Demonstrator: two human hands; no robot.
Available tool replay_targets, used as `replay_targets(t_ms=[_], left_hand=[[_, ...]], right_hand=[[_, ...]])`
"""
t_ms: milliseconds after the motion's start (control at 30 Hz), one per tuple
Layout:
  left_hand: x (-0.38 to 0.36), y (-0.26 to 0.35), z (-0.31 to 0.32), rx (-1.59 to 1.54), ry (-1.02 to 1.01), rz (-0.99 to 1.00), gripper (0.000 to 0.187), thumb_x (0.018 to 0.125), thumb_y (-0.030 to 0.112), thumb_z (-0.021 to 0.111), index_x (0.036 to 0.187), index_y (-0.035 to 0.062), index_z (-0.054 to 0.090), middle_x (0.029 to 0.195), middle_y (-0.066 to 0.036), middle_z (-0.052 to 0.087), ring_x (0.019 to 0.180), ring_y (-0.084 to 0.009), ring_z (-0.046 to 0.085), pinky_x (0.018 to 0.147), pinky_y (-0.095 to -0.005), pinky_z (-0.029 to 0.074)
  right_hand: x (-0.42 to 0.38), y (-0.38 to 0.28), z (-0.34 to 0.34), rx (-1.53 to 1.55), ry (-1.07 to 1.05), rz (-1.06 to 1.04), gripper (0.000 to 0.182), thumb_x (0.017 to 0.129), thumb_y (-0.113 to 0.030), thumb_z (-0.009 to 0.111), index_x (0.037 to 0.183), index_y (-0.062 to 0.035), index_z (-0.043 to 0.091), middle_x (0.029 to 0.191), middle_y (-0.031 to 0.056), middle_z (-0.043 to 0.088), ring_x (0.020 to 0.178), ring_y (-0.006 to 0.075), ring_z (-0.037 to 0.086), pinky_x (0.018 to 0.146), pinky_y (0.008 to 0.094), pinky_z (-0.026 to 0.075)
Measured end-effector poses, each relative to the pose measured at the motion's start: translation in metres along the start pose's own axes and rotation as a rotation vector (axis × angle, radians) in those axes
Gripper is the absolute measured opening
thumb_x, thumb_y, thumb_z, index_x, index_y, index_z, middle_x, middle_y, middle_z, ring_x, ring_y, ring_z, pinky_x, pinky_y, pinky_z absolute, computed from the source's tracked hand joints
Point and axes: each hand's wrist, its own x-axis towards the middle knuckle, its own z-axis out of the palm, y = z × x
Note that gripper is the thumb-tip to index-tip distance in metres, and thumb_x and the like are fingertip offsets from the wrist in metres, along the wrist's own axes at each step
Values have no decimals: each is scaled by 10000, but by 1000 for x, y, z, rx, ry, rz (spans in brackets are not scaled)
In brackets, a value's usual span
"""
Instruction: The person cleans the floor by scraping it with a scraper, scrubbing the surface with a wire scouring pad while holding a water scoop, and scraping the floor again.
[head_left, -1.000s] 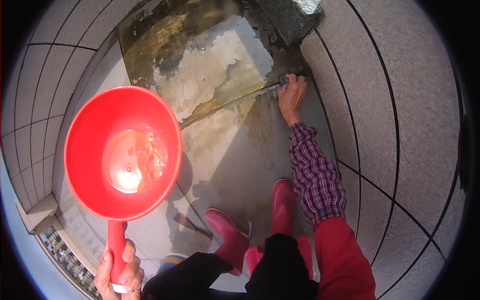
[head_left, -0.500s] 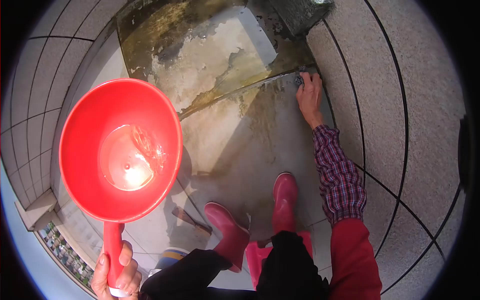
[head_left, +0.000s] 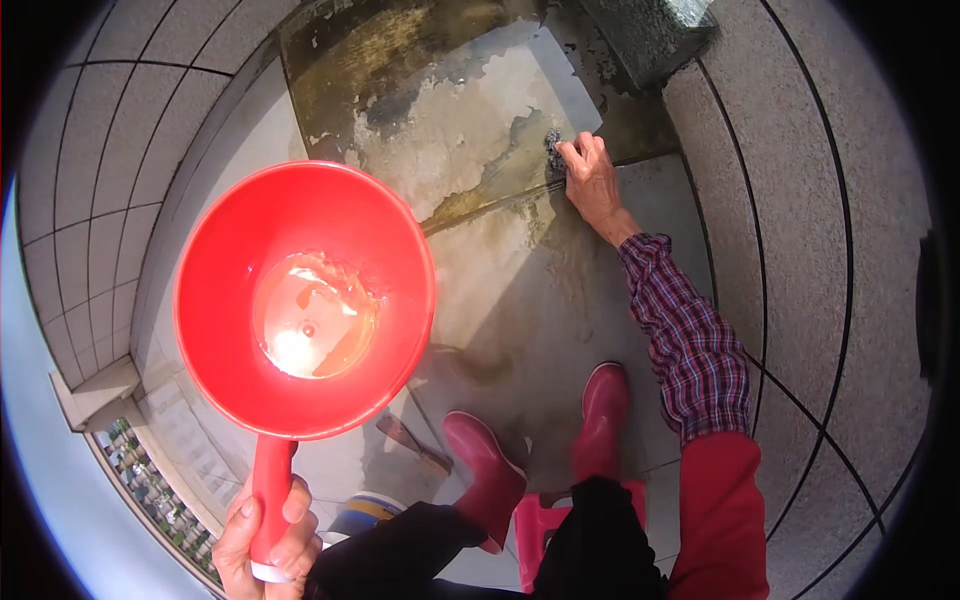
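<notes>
My left hand (head_left: pixel 268 545) grips the handle of a red water scoop (head_left: pixel 305 300) held up close to the camera, with a little water in its bottom. My right hand (head_left: pixel 590 180), at the end of a plaid sleeve, presses a dark scrubbing pad (head_left: pixel 553 155) onto the wet, stained floor (head_left: pixel 470 150) along a dirty joint line. The pad is mostly hidden by the fingers. My red rubber boots (head_left: pixel 600 420) stand on the wet floor below.
Tiled walls (head_left: pixel 110 170) rise on the left and a speckled tiled surface (head_left: pixel 800 200) on the right. A stone block (head_left: pixel 650 30) sits at the top. A pink stool (head_left: pixel 540 530) is under me, with a bucket rim (head_left: pixel 365 512) and a scraper-like tool (head_left: pixel 410 445) near my left boot.
My right hand with the pad has slid left along the joint line, away from the right wall. The scoop has shifted right and the water in it has sloshed.
</notes>
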Motion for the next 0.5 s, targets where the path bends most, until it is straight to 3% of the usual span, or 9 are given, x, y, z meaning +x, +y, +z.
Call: replay_targets(t_ms=[67,133,267,333,433,500], left_hand=[[0,1,2,-10,0,4,491,913,131,375,1305,-40,133,847,-152,409,524,-128,423,426,-245,398],[-1,2,4,-30,5,10,488,914,134,375,1303,-40,136,846,-150,408,525,-126,423,426,-243,398],[7,2,2,-60,-30,54,482,917,138,377,1297,-42,142,845,-147,408,524,-121,423,431,-246,402],[14,5,-6,-35,-90,30,481,917,144,381,1294,-46,148,842,-145,409,522,-118,422,437,-246,400],[14,0,-5,104,-65,48,478,918,144,380,1290,-51,151,837,-144,410,521,-116,422,439,-245,400],[10,-3,0,58,-24,31,482,919,142,379,1295,-50,146,836,-144,413,520,-116,420,437,-244,399]], right_hand=[[41,19,11,-19,221,188,182,685,6,551,852,-17,484,871,172,467,830,349,484,704,418,422],[64,4,38,-75,142,338,292,636,-19,609,892,-12,468,927,174,469,909,339,470,740,407,423],[20,-124,78,94,-158,61,304,572,26,602,851,-35,498,899,107,469,901,283,476,710,374,410],[-11,-165,91,119,-196,-254,163,686,-59,545,845,-59,507,876,89,459,899,243,476,727,344,411],[11,-112,79,189,-211,-383,151,708,-76,525,858,-76,506,875,84,455,889,241,472,717,349,415],[51,-44,54,-11,-90,-161,198,678,-26,538,865,-84,506,870,92,460,868,269,468,691,369,414]])
